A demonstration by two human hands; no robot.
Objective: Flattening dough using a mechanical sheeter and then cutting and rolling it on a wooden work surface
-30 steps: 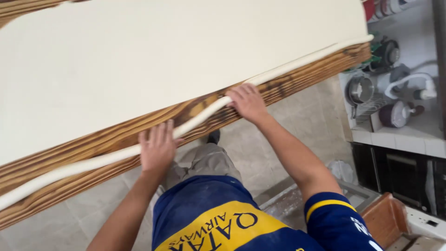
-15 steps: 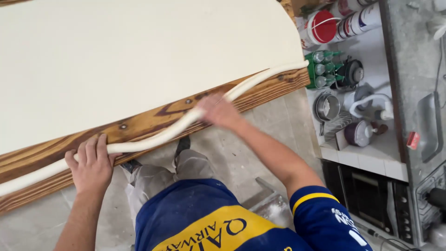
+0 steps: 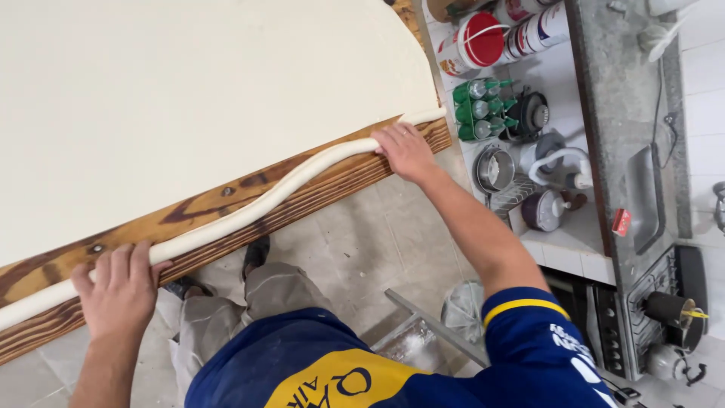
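Observation:
A long cream-coloured rope of dough (image 3: 249, 207) runs along the front edge of a wooden table (image 3: 226, 198), beside a large cream sheet of dough (image 3: 189, 98) that covers the tabletop. My left hand (image 3: 117, 291) is closed over the rope near its left end. My right hand (image 3: 405, 149) presses on the rope near the table's right corner. Between the hands the rope bends in a loose wave. I wear a blue and yellow shirt and grey trousers.
A white tiled counter (image 3: 563, 257) at the right carries green bottles (image 3: 477, 109), a red-lidded tub (image 3: 472, 41), metal pots and a white hose. A grey stone slab and a stove (image 3: 664, 310) stand further right. Tiled floor lies below, with a metal bar (image 3: 434, 325).
Both hands have slid apart along the rope: the left hand towards the left end, the right hand towards the table's right corner. The view has shifted to the right.

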